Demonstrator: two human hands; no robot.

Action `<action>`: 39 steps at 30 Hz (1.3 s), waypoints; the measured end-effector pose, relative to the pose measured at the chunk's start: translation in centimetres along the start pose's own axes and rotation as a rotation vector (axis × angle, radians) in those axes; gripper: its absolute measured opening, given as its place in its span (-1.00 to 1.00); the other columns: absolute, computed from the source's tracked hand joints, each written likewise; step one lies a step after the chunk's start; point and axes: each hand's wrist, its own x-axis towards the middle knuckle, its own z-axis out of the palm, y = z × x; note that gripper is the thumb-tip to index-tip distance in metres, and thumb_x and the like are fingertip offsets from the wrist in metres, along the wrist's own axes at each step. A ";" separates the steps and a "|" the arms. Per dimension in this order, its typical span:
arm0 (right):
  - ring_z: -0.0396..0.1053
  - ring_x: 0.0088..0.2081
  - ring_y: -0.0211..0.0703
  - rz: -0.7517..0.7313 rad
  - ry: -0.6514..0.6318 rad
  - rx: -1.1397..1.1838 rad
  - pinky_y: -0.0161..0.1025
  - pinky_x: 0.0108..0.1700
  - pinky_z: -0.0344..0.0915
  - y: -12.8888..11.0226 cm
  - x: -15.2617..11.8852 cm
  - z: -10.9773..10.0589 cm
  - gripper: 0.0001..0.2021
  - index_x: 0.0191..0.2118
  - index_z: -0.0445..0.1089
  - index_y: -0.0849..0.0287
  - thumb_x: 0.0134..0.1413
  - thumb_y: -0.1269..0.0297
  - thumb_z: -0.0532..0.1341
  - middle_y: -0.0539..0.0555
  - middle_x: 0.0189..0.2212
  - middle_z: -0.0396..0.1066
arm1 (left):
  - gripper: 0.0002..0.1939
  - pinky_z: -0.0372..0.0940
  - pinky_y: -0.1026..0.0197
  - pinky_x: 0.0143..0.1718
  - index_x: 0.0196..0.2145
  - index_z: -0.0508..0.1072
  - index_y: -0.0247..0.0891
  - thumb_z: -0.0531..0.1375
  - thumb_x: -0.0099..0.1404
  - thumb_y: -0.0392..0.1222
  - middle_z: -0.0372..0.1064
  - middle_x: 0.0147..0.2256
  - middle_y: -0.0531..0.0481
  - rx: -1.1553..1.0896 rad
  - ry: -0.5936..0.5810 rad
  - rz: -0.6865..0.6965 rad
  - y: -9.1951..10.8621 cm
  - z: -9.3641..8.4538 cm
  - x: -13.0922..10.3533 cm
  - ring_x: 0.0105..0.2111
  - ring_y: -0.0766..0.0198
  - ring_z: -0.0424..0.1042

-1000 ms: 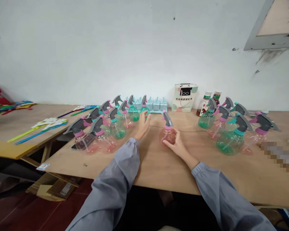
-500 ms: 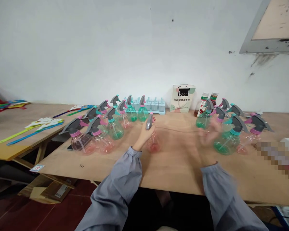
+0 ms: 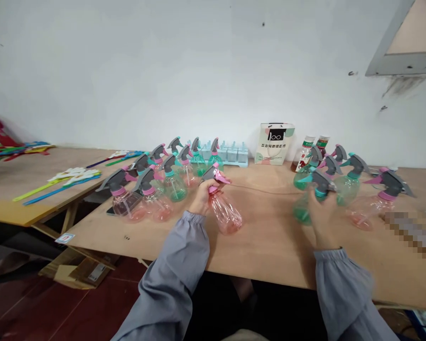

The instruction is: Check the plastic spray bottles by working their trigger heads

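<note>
My left hand is closed around the neck of a pink spray bottle with a grey and pink trigger head. That bottle leans, its base toward the right. My right hand is wrapped around the neck of a green spray bottle with a grey and teal head; motion blurs it a little. Right of this hand stands another pink spray bottle. Behind it are several more spray bottles, among them a pale green one. A group of pink and green spray bottles stands left of my left hand.
At the back are a light blue ice-pop mould, a printed box and two labelled bottles. A dark phone lies by the left group. Colourful plastic hand-shaped sticks lie on the left table. A thin cord crosses the wooden table.
My right hand has closed on the green spray bottle and shifted it left, away from its neighbour. In my left hand, the pink spray bottle has turned and tilted.
</note>
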 end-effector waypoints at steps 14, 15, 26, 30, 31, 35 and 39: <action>0.30 0.16 0.21 -0.035 -0.482 0.248 0.17 0.19 0.23 -4.4 -8.0 6.7 -0.18 0.21 0.17 0.21 -0.03 -0.27 0.28 0.36 0.13 0.34 | -0.82 0.29 0.30 -0.52 -0.54 0.36 -0.25 0.12 -0.23 -0.23 0.39 -0.52 0.00 0.094 0.003 -0.025 0.4 0.0 -0.5 -0.34 0.17 0.50; 0.29 0.18 0.24 -0.041 -0.482 0.231 0.19 0.20 0.22 -4.2 -8.3 6.8 -0.13 0.22 0.16 0.20 -0.08 -0.30 0.30 0.36 0.16 0.32 | -0.84 0.28 0.30 -0.52 -0.56 0.35 -0.24 0.12 -0.23 -0.22 0.37 -0.54 0.01 0.111 0.007 -0.018 0.5 0.0 -0.5 -0.36 0.19 0.49; 0.28 0.19 0.34 -0.044 -0.500 0.199 0.24 0.18 0.25 -3.7 -8.5 6.7 0.09 0.24 0.13 0.25 -0.29 -0.45 0.32 0.43 0.16 0.30 | -0.81 0.24 0.33 -0.50 -0.49 0.38 -0.25 0.13 -0.18 -0.23 0.42 -0.47 0.01 0.090 0.058 0.035 0.0 -0.8 -0.3 -0.30 0.19 0.51; 0.29 0.19 0.35 -0.037 -0.511 0.182 0.25 0.17 0.26 -3.9 -8.5 6.6 0.11 0.25 0.12 0.25 -0.30 -0.45 0.32 0.44 0.16 0.30 | -0.76 0.22 0.34 -0.53 -0.44 0.40 -0.24 0.14 -0.19 -0.23 0.48 -0.40 -0.03 0.076 0.035 0.038 0.1 -1.0 -0.1 -0.26 0.17 0.52; 0.29 0.19 0.34 -0.040 -0.510 0.180 0.25 0.17 0.26 -3.9 -8.5 6.5 0.10 0.25 0.12 0.25 -0.30 -0.45 0.32 0.43 0.16 0.29 | -0.72 0.22 0.34 -0.53 -0.40 0.42 -0.24 0.15 -0.18 -0.23 0.51 -0.34 -0.04 0.078 0.021 0.031 0.1 -1.0 -0.1 -0.22 0.15 0.53; 0.28 0.20 0.34 -0.049 -0.512 0.177 0.24 0.18 0.26 -3.9 -8.5 6.4 0.10 0.25 0.11 0.26 -0.29 -0.45 0.32 0.44 0.18 0.28 | -0.70 0.26 0.34 -0.50 -0.39 0.45 -0.25 0.14 -0.17 -0.23 0.54 -0.28 -0.07 0.084 -0.005 0.001 0.1 -0.9 -0.1 -0.14 0.10 0.54; 0.29 0.20 0.32 -0.036 -0.530 0.187 0.23 0.18 0.26 -3.9 -8.4 6.3 0.10 0.25 0.11 0.24 -0.31 -0.44 0.34 0.43 0.18 0.28 | -0.83 0.25 0.33 -0.56 -0.56 0.36 -0.26 0.12 -0.24 -0.22 0.52 -0.38 -0.09 0.096 -0.016 0.006 0.4 -1.1 -0.3 -0.22 0.09 0.54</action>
